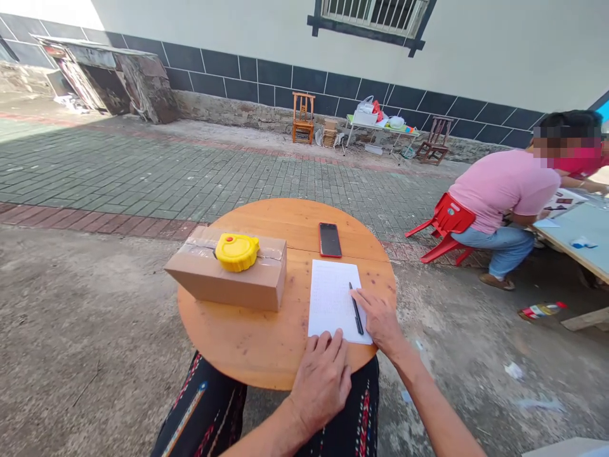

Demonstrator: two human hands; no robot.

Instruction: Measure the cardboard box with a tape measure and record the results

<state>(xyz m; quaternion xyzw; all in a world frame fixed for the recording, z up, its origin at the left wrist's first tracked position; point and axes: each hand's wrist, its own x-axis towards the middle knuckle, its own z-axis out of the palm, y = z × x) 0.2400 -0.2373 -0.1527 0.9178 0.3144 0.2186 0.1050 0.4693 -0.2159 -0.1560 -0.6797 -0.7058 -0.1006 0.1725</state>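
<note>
A round wooden table stands in front of me. A white sheet of paper lies on its right half with a black pen resting on it. My left hand lies flat on the table's near edge, fingertips on the paper's lower edge, open. My right hand rests on the paper's right side, fingers extended beside the pen, touching it but not gripping. A cardboard box sealed with tape sits on the left, with a yellow tape measure on top. A phone lies face up behind the paper.
A person in a pink shirt sits on a red plastic chair at the right, beside another table. Wooden chairs and a small folding table stand by the far wall. Litter lies on the ground at the right.
</note>
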